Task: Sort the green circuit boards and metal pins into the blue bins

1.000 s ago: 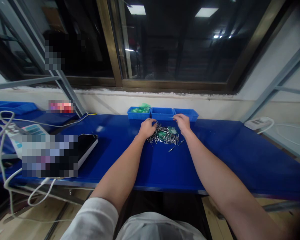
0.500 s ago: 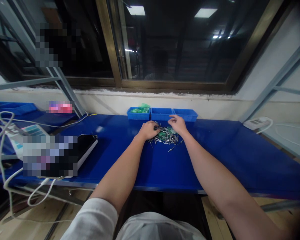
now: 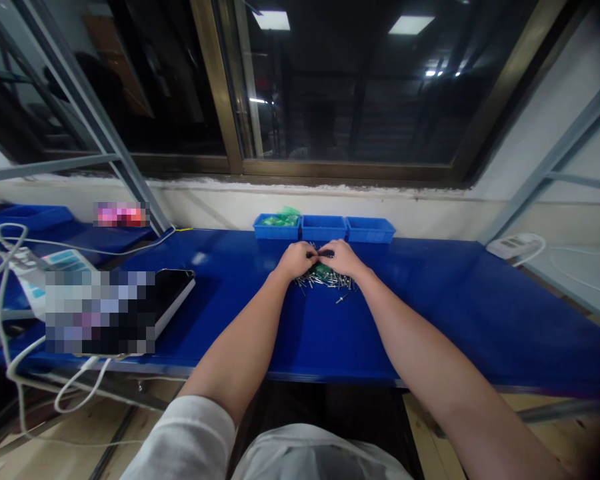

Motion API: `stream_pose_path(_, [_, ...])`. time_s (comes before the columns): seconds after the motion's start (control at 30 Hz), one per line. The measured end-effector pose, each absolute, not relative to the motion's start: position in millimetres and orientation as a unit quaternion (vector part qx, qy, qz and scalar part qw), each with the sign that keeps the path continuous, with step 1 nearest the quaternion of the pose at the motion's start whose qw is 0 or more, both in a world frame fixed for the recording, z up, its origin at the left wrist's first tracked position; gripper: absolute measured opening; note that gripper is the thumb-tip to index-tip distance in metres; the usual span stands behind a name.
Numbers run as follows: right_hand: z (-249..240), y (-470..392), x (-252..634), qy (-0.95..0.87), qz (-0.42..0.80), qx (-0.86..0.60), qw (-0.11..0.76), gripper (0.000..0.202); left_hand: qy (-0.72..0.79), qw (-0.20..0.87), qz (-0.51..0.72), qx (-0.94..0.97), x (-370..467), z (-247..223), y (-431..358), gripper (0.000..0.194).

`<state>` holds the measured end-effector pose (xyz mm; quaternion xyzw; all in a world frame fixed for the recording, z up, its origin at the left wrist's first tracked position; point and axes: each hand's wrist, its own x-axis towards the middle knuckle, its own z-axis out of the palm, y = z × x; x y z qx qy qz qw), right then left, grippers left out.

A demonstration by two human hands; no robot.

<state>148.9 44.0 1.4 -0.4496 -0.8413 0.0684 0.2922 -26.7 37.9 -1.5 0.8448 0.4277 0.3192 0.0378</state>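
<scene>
A loose pile of metal blind rivets (image 3: 330,280) lies on the blue table, with a bit of green plastic (image 3: 323,269) among them. My left hand (image 3: 297,260) rests at the pile's left side, fingers curled around some rivets. Over the pile's back part, my right hand (image 3: 341,257) meets it, its thumb and fingers pinched together near the left fingertips. Whatever the right fingers pinch is too small and hidden to tell. One single rivet (image 3: 341,299) lies apart, nearer the front.
Behind the pile stand three joined blue bins: the left bin (image 3: 277,231) holds green plastic, beside the middle bin (image 3: 323,230) and right bin (image 3: 371,231). A dark-topped device (image 3: 173,290) and white cables (image 3: 10,333) are at left. A white power strip (image 3: 513,245) lies at right.
My right hand has moved left and down from in front of the right bin to the pile, meeting my left hand. The left hand stays almost in place.
</scene>
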Motion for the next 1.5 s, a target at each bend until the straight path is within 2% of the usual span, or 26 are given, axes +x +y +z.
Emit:
stream_pose_path(0.23, [7,40,147,-0.842,0.085,-0.428,0.319,0.017,0.431,0.052,0.362,0.825,-26,1,38,0.018])
stream_pose_path(0.5, [10,38,151,-0.826,0.147,-0.439,0.322,0.018,0.476,0.051,0.335,0.811,-24,8,31,0.032])
stream_pose_path(0.77, [7,43,151,-0.735,0.310,-0.398,0.452,0.017,0.499,0.031,0.326,0.802,-23,9,31,0.042])
stream_pose_path(0.93, [11,42,154,-0.689,0.382,-0.389,0.476,0.019,0.498,0.044,0.329,0.802,-21,10,29,0.047])
stream_pose_path(1.1, [11,46,159,-0.656,0.332,-0.438,0.517,0.022,0.522,0.056,0.347,0.777,-21,11,27,0.056])
stream_pose_path(1.33, [7,61,172,-0.583,0.239,-0.521,0.576,0.019,0.577,0.004,0.356,0.735,-26,9,32,0.052])
stream_pose_path(1.4, [6,67,177,-0.565,0.239,-0.510,0.603,0.024,0.584,-0.003,0.352,0.732,-26,7,33,0.048])
stream_pose_path(1.5, [4,74,184,-0.544,0.261,-0.476,0.639,0.043,0.580,0.002,0.344,0.738,-27,5,36,0.044])
